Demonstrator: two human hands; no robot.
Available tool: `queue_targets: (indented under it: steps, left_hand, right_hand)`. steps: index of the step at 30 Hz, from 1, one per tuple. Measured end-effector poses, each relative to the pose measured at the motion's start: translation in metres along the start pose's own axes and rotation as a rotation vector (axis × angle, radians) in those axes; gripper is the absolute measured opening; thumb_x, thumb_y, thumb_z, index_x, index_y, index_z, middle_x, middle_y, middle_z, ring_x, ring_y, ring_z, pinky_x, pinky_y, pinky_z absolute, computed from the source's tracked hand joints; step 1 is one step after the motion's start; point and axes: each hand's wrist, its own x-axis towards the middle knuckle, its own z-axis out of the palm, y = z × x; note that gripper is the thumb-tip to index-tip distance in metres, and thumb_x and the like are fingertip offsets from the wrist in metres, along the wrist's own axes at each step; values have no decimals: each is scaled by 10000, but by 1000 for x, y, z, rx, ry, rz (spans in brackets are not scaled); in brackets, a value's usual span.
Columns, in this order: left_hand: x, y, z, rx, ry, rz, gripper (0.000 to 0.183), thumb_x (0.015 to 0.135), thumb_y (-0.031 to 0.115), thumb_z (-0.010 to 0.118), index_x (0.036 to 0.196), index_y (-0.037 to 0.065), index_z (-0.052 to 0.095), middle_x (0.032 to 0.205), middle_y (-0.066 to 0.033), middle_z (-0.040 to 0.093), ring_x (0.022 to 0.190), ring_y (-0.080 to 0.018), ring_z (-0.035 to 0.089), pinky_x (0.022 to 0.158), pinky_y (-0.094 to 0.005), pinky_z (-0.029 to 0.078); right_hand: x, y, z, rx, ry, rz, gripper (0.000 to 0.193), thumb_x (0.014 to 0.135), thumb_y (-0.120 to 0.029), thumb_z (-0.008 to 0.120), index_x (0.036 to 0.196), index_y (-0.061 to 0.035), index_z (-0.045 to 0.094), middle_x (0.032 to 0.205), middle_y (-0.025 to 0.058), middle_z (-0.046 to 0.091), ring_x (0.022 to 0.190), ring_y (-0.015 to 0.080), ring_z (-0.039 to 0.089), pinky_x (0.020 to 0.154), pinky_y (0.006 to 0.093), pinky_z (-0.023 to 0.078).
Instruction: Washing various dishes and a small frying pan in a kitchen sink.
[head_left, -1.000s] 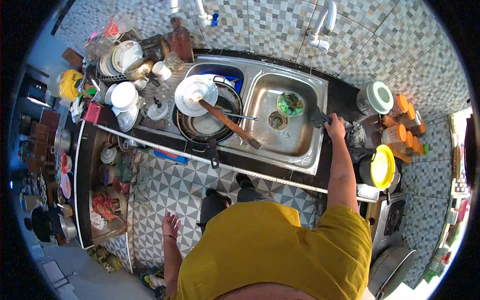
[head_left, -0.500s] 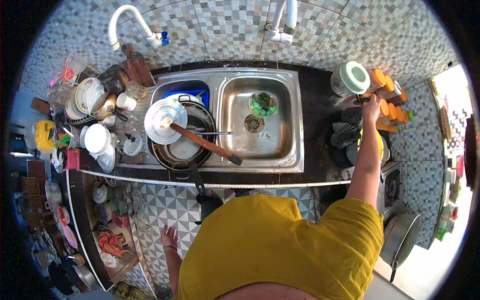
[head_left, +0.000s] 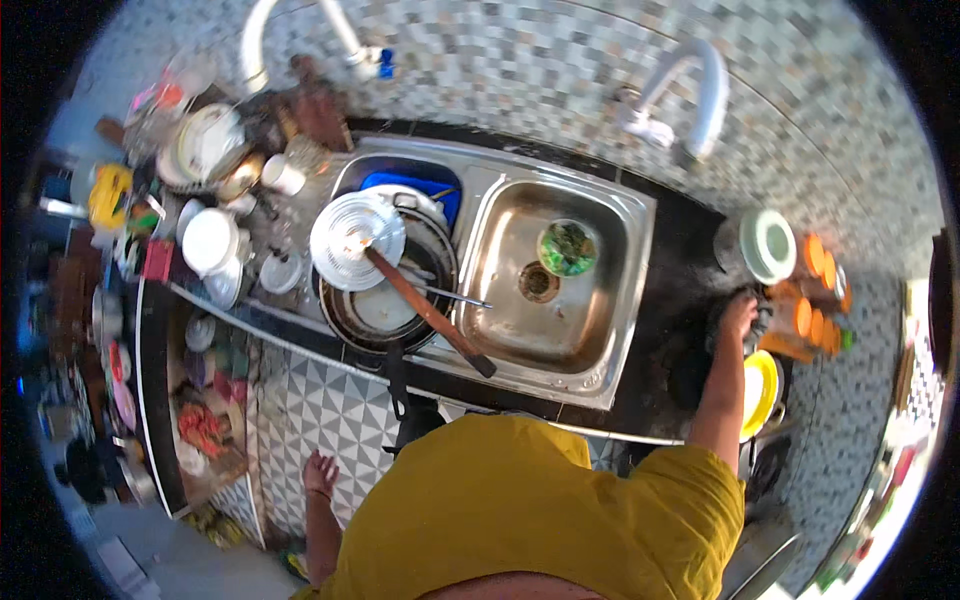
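My right hand [head_left: 738,315] reaches over the dark counter at the right, its fingers closed on a crumpled dark grey cloth [head_left: 762,318]. A jar with a pale green lid [head_left: 771,246] stands just beyond it, and a yellow-rimmed dish [head_left: 762,395] is beside my forearm. Down at the left, my left hand [head_left: 320,473] hangs over the tiled floor, open, fingers apart and holding nothing.
A steel sink [head_left: 630,330] holds a green bowl of leafy scraps [head_left: 566,248]. In the left basin area, a strainer with a wooden handle [head_left: 425,310] rests across a dark pan [head_left: 452,250]. Orange-lidded jars [head_left: 803,318] line the right wall; a dish rack [head_left: 190,185] is at far left.
My right hand has drawn back from beside the lidded jar onto the dark cloth. My left hand stays low and open. The whole view has turned and shifted.
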Motion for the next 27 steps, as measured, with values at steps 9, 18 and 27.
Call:
queue_targets:
  steps: [9, 18, 27]
  left_hand:
    - [-26, 44, 66, -144, 28, 251, 431, 893, 336, 531, 1269, 138, 460, 1265, -83, 477, 1131, -229, 511, 866, -384, 459]
    - [-78, 120, 173, -107, -58, 558, 401, 904, 249, 500, 1274, 98, 464, 1201, -63, 539, 1073, -168, 534, 848, -323, 449]
    - [-106, 157, 304, 432, -599, 822, 310, 799, 132, 617, 1094, 45, 580, 983, -71, 636, 772, -125, 612, 681, -260, 475]
  right_hand:
    - [-96, -128, -246, 1073, -38, -750, 211, 805, -206, 562, 976, -134, 662, 998, 118, 644, 916, 315, 615, 774, 381, 511]
    - [-120, -289, -203, 604, 98, -940, 178, 736, -167, 581, 887, -123, 666, 964, 95, 660, 850, 226, 638, 839, 412, 376]
    - [-203, -258, -173, 385, -125, -1382, 48, 694, -264, 667, 675, -224, 648, 697, 17, 661, 746, 205, 651, 735, 429, 406]
